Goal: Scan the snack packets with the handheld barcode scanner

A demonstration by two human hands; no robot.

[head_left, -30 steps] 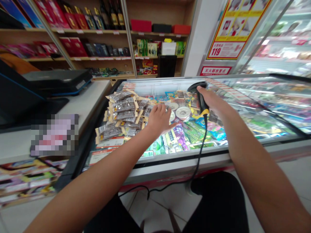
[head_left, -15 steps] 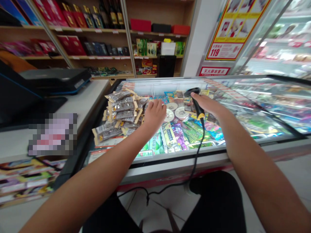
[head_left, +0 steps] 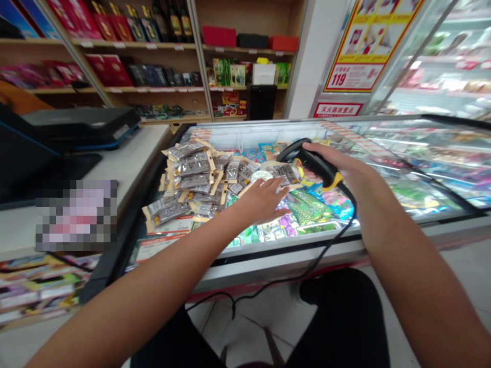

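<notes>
My right hand (head_left: 339, 157) grips a black barcode scanner (head_left: 312, 161) with a yellow band and a trailing black cable (head_left: 333, 246). The scanner head tilts left over a small brown snack packet (head_left: 290, 174) on the freezer's glass top. My left hand (head_left: 265, 200) is open, palm down with fingers spread, just in front of that packet. Whether its fingertips touch the glass or packet, I cannot tell. Left of it lies a pile of similar clear-and-brown packets (head_left: 194, 166), with a few loose ones between pile and scanner.
Under the glass, the chest freezer (head_left: 245, 255) holds colourful packaged goods. At left stands a counter (head_left: 148, 148) with dark equipment (head_left: 111, 125) and a blurred-out item (head_left: 79, 214). Shelves (head_left: 153, 89) with boxes and bottles line the back. My legs are below the freezer's front edge.
My left hand has moved right and nearer to me, its fingers spreading from a curled pose. The scanner has swung from upright to a leftward slant. More packets now show between pile and scanner.
</notes>
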